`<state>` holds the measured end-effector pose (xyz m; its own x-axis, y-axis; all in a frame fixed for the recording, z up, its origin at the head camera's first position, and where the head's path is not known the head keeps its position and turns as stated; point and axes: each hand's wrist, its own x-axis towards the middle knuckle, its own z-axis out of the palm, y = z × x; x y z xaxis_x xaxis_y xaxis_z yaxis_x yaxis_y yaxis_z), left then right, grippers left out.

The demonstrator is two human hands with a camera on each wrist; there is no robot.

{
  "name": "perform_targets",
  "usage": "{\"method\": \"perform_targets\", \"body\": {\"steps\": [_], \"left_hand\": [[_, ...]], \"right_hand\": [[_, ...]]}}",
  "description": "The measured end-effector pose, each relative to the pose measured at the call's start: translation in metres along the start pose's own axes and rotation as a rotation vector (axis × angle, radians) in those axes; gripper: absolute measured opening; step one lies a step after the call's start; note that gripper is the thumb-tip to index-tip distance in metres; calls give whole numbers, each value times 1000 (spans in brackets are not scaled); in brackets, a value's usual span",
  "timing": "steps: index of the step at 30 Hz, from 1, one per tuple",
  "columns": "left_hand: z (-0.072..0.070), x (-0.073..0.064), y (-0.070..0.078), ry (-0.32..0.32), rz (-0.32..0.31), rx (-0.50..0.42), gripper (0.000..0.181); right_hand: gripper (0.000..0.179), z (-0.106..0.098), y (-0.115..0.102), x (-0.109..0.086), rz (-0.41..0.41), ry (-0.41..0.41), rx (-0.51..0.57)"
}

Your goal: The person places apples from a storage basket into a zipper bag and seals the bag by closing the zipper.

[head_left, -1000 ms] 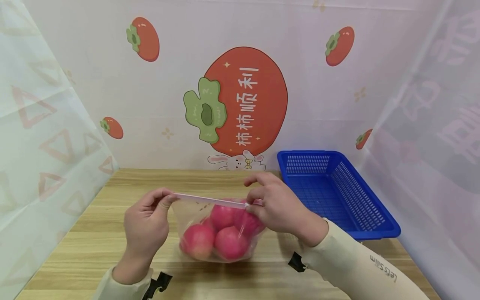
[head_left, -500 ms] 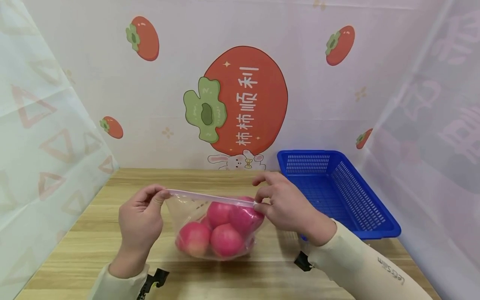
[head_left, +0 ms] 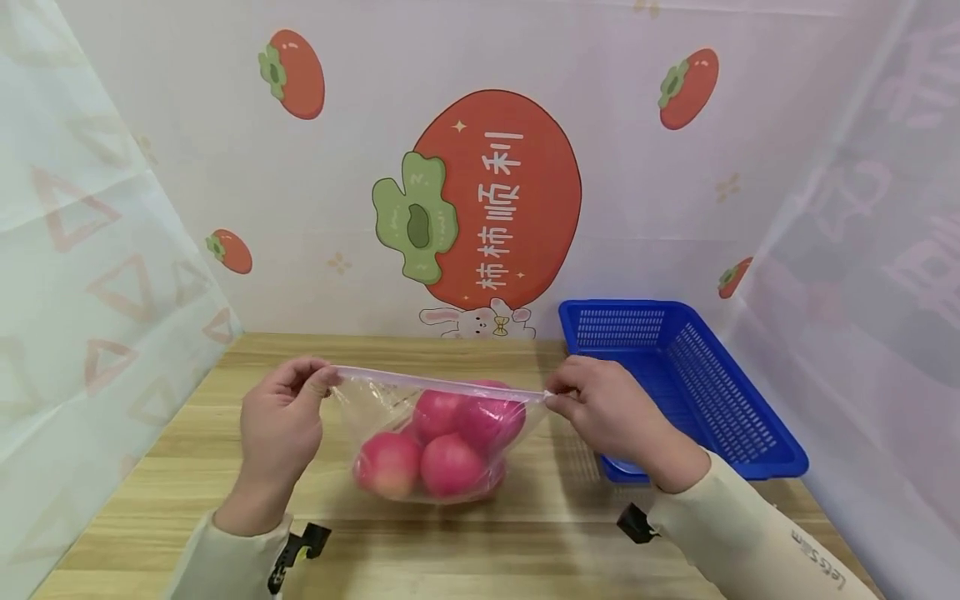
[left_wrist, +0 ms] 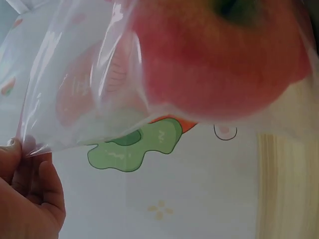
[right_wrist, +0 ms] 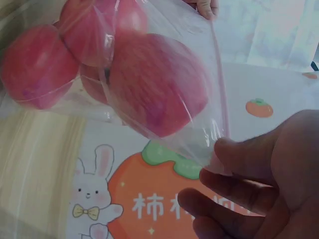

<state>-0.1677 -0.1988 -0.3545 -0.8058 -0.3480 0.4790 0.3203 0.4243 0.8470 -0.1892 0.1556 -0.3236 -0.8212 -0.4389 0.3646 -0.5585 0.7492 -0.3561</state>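
A clear zip bag (head_left: 348,417) holds several red apples (head_left: 452,465) and hangs between both hands, its pinkish zip strip (head_left: 442,384) stretched nearly level across the top. Thumb and fingers of my left hand (head_left: 283,429) pinch the strip's left end. At the right end, my right hand (head_left: 611,412) pinches the corner; in the right wrist view its other fingers (right_wrist: 219,219) curl loosely below the corner. One apple (left_wrist: 219,64) fills much of the left wrist view, stem end showing through the plastic. Whether the bag's bottom touches the table cannot be told.
A blue perforated basket (head_left: 622,312) stands at the back right, partly behind my right hand and forearm. The wooden table (head_left: 187,450) is bounded by a printed back sheet (head_left: 360,83) and pale side sheets. Black wrist mounts (head_left: 636,523) sit at my sleeves.
My right hand has moved right along the zip strip to its far end, so more strip shows between the hands. The bag and left hand have risen slightly.
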Motion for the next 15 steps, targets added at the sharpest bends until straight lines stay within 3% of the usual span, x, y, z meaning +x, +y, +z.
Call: {"method": "perform_targets", "body": {"steps": [3,8,12,15], "left_hand": [[7,10,2,-73,-21,13,16],[27,32,0,-143,-41,-149,16],[41,41,-5,-149,-23,-240,11],[40,39,-16,-213,16,-230,11]], "right_hand": [[4,2,5,4,75,48,5],[5,5,17,22,153,148,-54],[9,8,24,33,152,233,-136],[7,9,27,25,84,195,-213]]}}
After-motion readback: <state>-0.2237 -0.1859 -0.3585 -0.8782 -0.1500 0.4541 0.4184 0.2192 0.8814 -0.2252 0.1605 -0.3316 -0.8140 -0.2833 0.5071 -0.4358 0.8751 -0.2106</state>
